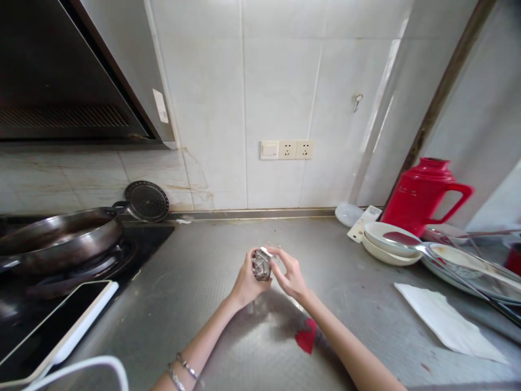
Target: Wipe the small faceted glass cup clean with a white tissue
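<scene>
A small round clear jar or cup (261,265) with something greyish-brown inside is held above the metal counter (195,304). My left hand (245,283) wraps round its left side and underside. At its upper right, my right hand (290,273) has its fingers closed at a small white piece (266,251) on the rim; whether this is a lid or a tab is too small to tell. A red heart-shaped piece (306,336) lies on the counter below my right forearm.
On the left are a steel pan (65,241) on the stove, a phone (52,331) and a white cable (93,361). To the right stand a red thermos (419,195), stacked bowls (391,252), plates with utensils (472,266) and a white napkin (448,320).
</scene>
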Motion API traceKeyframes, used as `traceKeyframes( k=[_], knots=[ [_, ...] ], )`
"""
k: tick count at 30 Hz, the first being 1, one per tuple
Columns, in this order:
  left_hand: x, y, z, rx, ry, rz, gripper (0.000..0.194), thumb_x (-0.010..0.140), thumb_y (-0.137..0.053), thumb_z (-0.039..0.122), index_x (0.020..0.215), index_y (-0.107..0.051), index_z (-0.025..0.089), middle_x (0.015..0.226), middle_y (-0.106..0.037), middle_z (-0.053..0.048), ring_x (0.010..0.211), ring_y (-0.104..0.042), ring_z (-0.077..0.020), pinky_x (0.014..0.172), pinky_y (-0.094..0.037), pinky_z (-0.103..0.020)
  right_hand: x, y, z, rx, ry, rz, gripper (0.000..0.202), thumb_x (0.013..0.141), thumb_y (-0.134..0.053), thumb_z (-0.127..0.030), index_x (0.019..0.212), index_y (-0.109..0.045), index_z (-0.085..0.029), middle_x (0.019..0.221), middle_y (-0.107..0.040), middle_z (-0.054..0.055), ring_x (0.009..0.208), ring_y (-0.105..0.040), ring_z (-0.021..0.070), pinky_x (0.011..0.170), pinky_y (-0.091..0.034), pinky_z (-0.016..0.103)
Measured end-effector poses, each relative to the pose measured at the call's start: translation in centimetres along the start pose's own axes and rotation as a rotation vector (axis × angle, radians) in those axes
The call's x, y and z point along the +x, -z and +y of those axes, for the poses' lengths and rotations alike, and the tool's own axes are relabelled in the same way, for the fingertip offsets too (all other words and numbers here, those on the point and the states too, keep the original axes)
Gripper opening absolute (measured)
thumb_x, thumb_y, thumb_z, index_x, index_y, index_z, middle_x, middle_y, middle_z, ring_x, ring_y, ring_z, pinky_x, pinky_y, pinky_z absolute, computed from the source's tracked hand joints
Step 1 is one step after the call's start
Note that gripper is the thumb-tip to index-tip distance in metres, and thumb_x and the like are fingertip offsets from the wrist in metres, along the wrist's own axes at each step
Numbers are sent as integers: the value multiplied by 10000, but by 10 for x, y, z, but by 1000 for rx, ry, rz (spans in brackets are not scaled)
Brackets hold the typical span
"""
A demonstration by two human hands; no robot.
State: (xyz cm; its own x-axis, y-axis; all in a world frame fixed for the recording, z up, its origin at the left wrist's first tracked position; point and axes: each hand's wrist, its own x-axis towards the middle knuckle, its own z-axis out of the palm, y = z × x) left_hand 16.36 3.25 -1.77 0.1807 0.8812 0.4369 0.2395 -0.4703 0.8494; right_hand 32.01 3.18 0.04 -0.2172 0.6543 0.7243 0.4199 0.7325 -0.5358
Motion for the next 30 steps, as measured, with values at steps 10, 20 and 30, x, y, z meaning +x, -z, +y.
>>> traceKeyframes(
  k=[10,20,30],
  knots=[
    [-4,-2,3,-25,-18,-113,776,603,-719,122,1283,-352,197,1179,-593,-90,976,-614,-206,841,-495,-332,-1,0,-4,-25,223,-60,334,879,-465,-213,1205,-534,-209,1216,-628,125,1162,-576,246,974,-480,406],
    [2,1,-4,-36,15,-32,738,625,-733,194,1251,-344,196,1179,-601,-97,960,-634,-218,837,-506,-344,-5,-2,-2,-30,234,-3,327,869,-461,-205,1179,-568,-209,1228,-633,124,1180,-575,261,983,-487,453],
    [1,-1,2,0,16,-80,777,621,-761,225,1281,-353,195,1184,-598,-107,992,-631,-240,860,-511,-373,-3,-2,0,-125,290,-55,444,889,-446,-175,1329,-499,-216,1321,-573,122,1258,-514,251,1012,-481,463]
  ],
)
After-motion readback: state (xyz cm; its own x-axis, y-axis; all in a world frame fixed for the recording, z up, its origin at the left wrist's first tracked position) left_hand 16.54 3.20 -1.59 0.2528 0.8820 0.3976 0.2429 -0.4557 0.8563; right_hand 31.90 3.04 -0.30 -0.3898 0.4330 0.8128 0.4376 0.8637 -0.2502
